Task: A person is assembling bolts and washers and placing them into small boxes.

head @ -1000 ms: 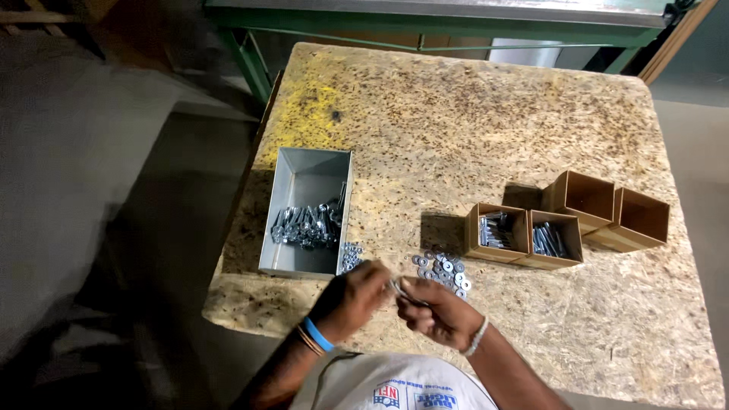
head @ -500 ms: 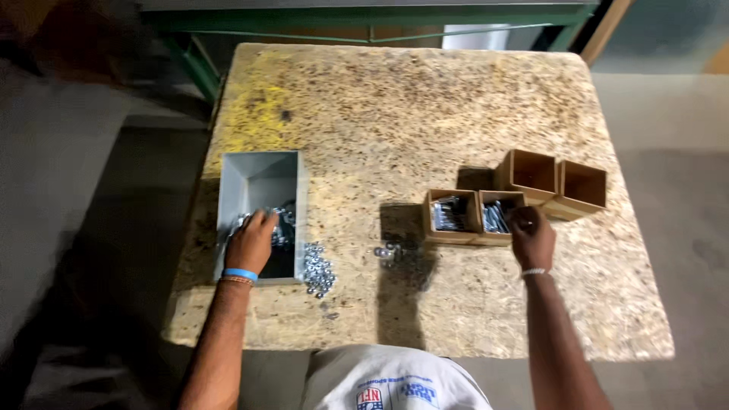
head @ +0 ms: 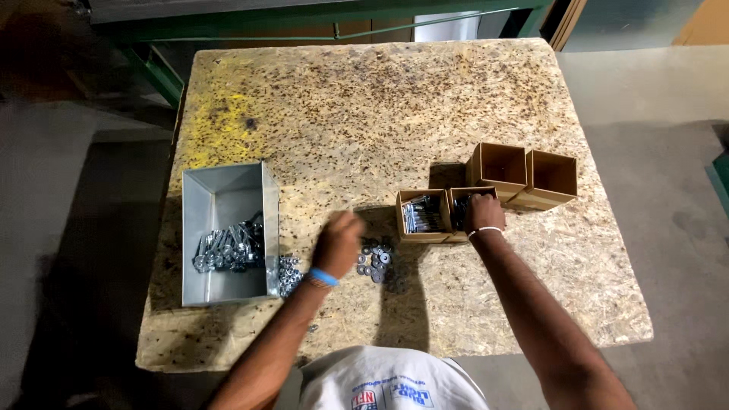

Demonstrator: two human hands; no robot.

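left hand (head: pixel 338 243) over washers (head: pixel 373 260), grip unclear | right hand (head: pixel 483 212) in brown box (head: pixel 467 215) at 3 o'clock, grip hidden | bolts (head: pixel 228 249) left in gray bin (head: pixel 228 228), two boxes part-filled, two empty

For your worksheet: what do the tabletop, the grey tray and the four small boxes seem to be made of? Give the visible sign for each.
Tabletop: likely strand board, with pressed flakes showing, unfinished.
Tray: probably sheet metal, with a dull grey sheen and thin folded walls.
Boxes: apparently plain brown cardboard, with thin matte walls.
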